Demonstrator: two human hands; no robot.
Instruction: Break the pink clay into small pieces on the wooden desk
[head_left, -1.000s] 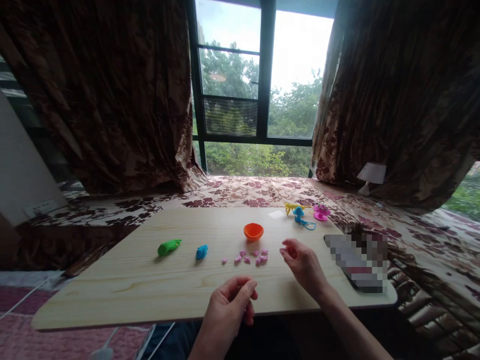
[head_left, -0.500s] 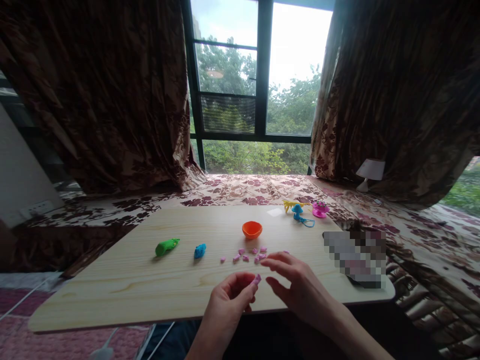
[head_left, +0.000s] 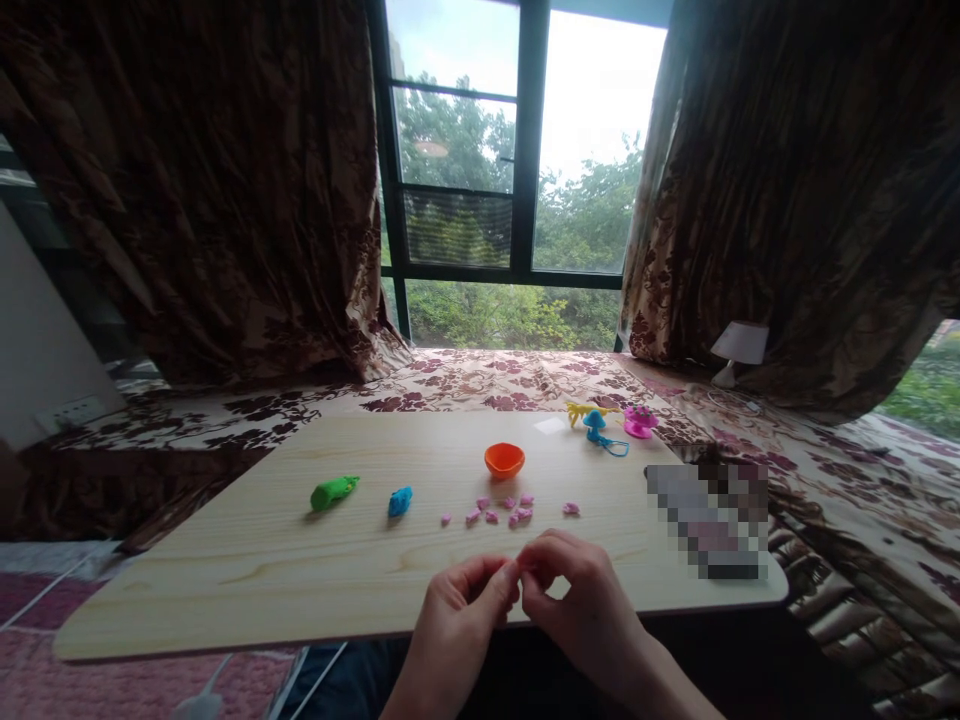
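Note:
My left hand (head_left: 461, 615) is closed in a pinch above the table's near edge. Half a second ago a small pink clay piece showed between its thumb and finger; the fingertips now hide it. Against them press the pinched thumb and index finger of my right hand (head_left: 585, 600), with a gap showing inside their curl. Just beyond my hands, several small pink clay pieces (head_left: 492, 517) lie scattered, and a single pink piece (head_left: 571, 509) sits apart to the right. An orange bowl (head_left: 504, 462) stands behind them.
On the wooden table (head_left: 247, 560), a blue clay lump (head_left: 400, 502) and a green clay roll (head_left: 334, 493) lie to the left. Far right are a yellow figure (head_left: 583, 412), a blue mushroom shape (head_left: 595, 424), a pink figure (head_left: 640, 422) and a blurred-out flat item (head_left: 709, 525).
My right hand has moved down and left, from open fingers to a pinch meeting my left fingertips. The lone pink piece at right is now uncovered.

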